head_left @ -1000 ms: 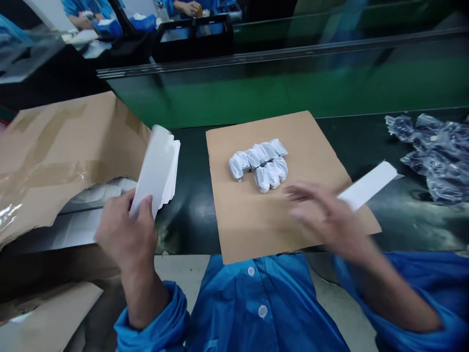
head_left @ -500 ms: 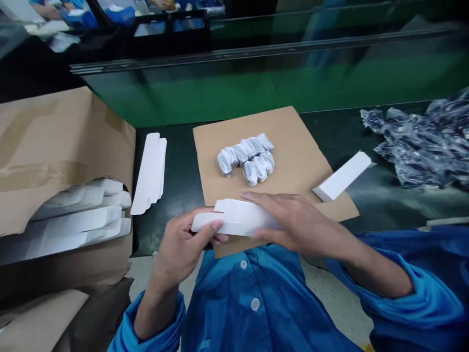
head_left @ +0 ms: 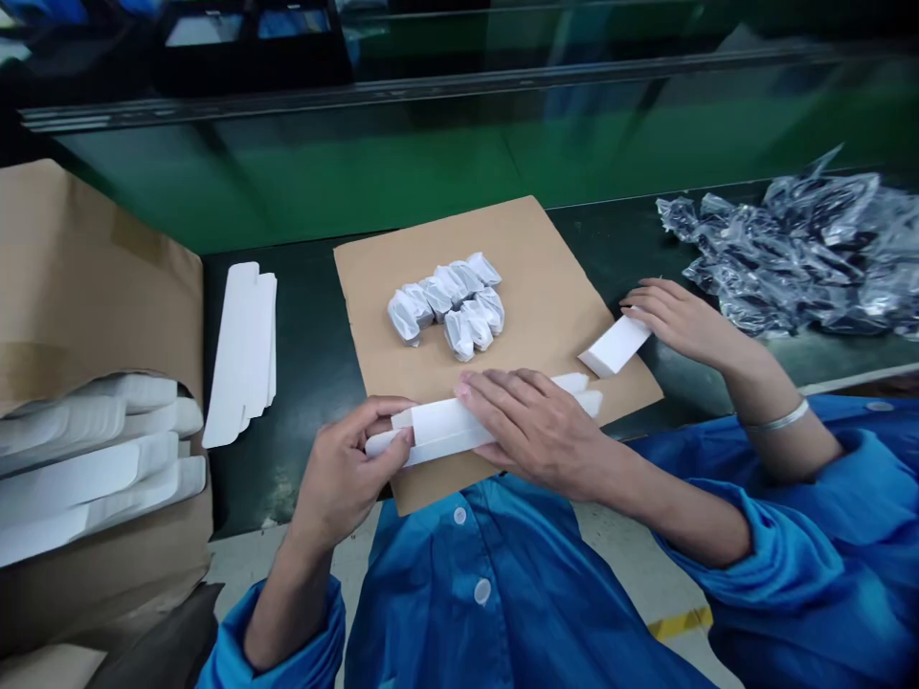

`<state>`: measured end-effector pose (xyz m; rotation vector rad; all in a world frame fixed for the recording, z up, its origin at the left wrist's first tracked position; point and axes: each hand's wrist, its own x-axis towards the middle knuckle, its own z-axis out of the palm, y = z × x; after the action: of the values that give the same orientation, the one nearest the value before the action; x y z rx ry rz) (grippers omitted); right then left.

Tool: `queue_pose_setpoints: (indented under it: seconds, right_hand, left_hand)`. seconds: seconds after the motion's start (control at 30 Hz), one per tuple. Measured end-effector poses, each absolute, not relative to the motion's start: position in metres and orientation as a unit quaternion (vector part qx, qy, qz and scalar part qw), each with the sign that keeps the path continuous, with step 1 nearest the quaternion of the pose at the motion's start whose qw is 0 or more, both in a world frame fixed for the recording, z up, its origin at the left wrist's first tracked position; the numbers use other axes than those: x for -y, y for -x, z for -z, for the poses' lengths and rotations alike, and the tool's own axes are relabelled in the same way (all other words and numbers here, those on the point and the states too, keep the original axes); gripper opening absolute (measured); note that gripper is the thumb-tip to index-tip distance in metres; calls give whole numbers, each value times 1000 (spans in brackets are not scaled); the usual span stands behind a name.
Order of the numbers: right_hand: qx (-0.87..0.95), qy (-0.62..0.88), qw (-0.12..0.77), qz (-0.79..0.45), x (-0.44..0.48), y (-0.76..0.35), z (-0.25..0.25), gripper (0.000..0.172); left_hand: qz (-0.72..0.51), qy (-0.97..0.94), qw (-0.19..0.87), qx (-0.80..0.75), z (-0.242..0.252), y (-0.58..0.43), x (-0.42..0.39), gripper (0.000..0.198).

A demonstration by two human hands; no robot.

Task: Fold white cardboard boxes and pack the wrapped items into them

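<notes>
as both grip, left hand, right hand curled on carton

A factory packing line: a green conveyor belt with a metal rail runs across at twelve o'clock. An open carton of flat white box blanks stands at nine o'clock. Plastic bags are heaped at two o'clock. The people wear blue work smocks.
</notes>
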<state>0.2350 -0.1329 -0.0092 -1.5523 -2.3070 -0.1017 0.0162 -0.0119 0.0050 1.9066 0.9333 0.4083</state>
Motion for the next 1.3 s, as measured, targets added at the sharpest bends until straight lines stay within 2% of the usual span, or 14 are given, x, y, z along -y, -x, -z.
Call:
queue_pose_setpoints:
  seconds: [0.2, 0.27, 0.4, 0.47, 0.53, 0.63, 0.77, 0.83, 0.9, 1.07, 1.13, 1.2, 1.27, 1.3]
  right_hand:
    - [814, 537, 166, 147, 143, -232, 14, 39]
    - [810, 540, 175, 151, 142, -234, 11, 36]
    - [703, 646, 245, 172, 133, -237, 5, 47]
    - [661, 671, 268, 203, 127, -228, 5, 52]
    - [682, 643, 269, 220, 125, -213, 6, 48]
    - [728, 607, 248, 201, 128, -187, 12, 40]
    - [677, 675, 247, 161, 134, -176, 29, 54]
    - [652, 690, 259, 175, 133, -180, 38, 62]
    - [645, 693, 259, 190, 130, -182, 43, 65]
    - [660, 671, 258, 216, 131, -167, 41, 60]
    - [684, 659, 264, 165, 136, -166, 31, 60]
    - [718, 633, 287, 34, 138, -175, 16, 68]
    - [695, 614, 362, -96, 132, -191, -2, 80]
    - [672, 602, 409, -136, 126, -199, -11, 80]
  left_hand:
    - [-196, -780, 416, -424, 1, -28, 6, 9]
    - [-224, -759, 434, -431, -1, -25, 5, 9]
    - [-445, -654, 470, -391, -5, -24, 30, 39]
    - [-498, -650, 462, -340, -3, -33, 51, 51]
    - [-470, -664, 485, -321, 2, -46, 66, 61]
    - [-453, -629, 495, -393, 15, -61, 69, 62]
    - [-488, -570, 502, -430, 27, -69, 56, 80]
    - [-495, -572, 510, -410, 26, -74, 55, 80]
    - [-509, -597, 479, -395, 21, -82, 60, 81]
    - [-511, -656, 364, -420, 8, -96, 66, 96]
    - [-504, -652, 355, -441, 6, -92, 58, 95]
    - [-493, -652, 368, -443, 7, -84, 48, 94]
    - [-477, -659, 402, -419, 7, -75, 40, 97]
    - [-467, -668, 416, -403, 7, -71, 37, 99]
